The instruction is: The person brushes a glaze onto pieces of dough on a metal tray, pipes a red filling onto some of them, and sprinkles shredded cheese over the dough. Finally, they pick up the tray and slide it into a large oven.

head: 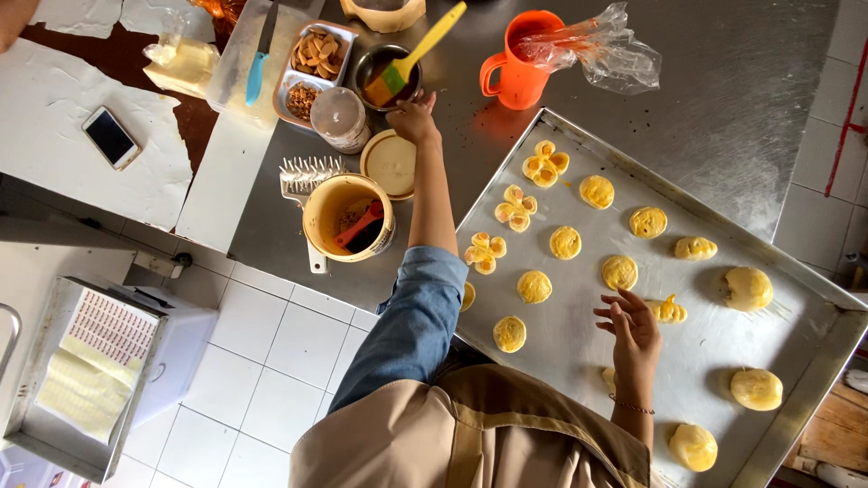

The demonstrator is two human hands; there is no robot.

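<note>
My left hand (414, 117) stretches out to the rim of a small metal bowl (372, 65) that holds a yellow-handled brush (432, 36). Its fingers are bunched, and I cannot tell whether they hold anything. My right hand (633, 327) hovers with fingers spread over a large metal baking tray (714, 316). The tray carries several round yellow pastries (565, 242) and some flower-shaped ones (545, 163). A small shaped pastry (667, 310) lies just beyond the right fingertips.
On the steel counter are an orange jug (517, 79), a crumpled plastic bag (608, 50), a yellow tub with a red tool (348, 215), a round lid (391, 164), a jar (339, 117), a divided dish of nuts (316, 59), a blue-handled knife (258, 72) and a phone (111, 137).
</note>
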